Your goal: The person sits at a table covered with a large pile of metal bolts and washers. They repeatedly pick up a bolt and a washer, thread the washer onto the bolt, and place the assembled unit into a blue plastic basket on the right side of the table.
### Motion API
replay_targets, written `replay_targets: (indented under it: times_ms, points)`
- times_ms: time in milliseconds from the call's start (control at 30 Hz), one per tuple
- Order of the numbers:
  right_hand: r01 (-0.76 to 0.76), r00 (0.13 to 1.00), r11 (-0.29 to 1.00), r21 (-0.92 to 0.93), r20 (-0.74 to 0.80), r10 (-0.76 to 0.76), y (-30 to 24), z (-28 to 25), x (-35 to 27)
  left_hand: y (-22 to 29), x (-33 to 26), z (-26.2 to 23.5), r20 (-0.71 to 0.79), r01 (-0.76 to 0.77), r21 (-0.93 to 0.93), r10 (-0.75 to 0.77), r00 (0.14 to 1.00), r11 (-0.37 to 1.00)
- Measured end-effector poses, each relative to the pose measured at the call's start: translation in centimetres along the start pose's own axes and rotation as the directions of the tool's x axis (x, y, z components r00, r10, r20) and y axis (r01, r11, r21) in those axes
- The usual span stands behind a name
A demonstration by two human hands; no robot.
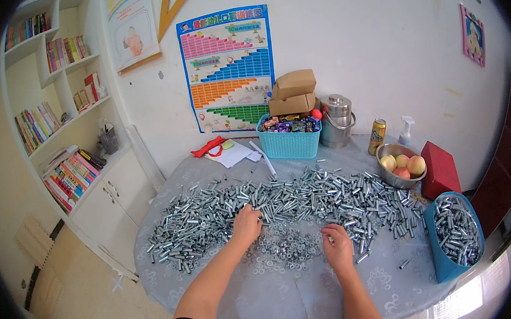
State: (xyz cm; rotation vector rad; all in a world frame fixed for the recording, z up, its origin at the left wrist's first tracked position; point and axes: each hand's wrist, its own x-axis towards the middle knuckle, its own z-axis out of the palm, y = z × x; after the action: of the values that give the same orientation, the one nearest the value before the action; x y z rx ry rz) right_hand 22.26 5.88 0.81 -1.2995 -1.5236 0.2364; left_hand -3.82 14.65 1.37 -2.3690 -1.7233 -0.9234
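The person's left hand (247, 225) reached to the near edge of a broad heap of short, silvery metal tubes (297, 198), its fingers bent downward among the pieces; whether they gripped one could not be told, since the back of the hand hid the tips. The right hand (338, 248) hung at the right side of a loose patch of small, flat, silvery metal rings (286, 250), its fingers curled inward toward them; I could not tell whether they pinched anything.

The rings lay between the hands, on the near side of the tubes, probably so that both kinds were within easy reach. Heap and patch spread directly over the grey patterned cloth of the round tabletop (249, 310), an arrangement that likely left single pieces easier to pick out. More tubes filled a tall blue plastic basket (434, 247) at the right edge, where its walls kept them from scattering. Farther back, a round steel bowl (389, 175) held pinkish-yellow peaches (415, 165), presumably to stop them rolling.
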Motion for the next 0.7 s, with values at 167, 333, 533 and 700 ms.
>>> replay_targets:
  times_ms: [167, 333, 533, 700]
  points:
    - [-0.027, 0.999, 1.000, 0.013, 0.042, 0.027, -0.5, 0.2, -0.1, -1.0, -0.4, 0.9, -0.054, 0.038, -0.076, -0.042, 0.998, 0.996]
    - [0.006, 0.999, 0.999, 0.047, 0.042, -0.008, -0.8, 0.2, -0.2, -0.3, -1.8, -0.3, -0.130, 0.071, -0.264, -0.109, 0.986, 0.962]
    - [-0.057, 0.981, 0.989, 0.134, 0.192, 0.030, -2.7, 0.2, -0.7, 3.2, -5.1, -2.0, -0.149, 0.093, -0.647, -0.245, 0.958, 0.756]
    - [0.309, 0.927, 0.949, 0.066, 0.203, -0.315, -4.3, 1.0, -1.0, 7.3, -8.0, -2.2, -0.059, 0.107, -0.768, -0.236, 0.970, 0.631]
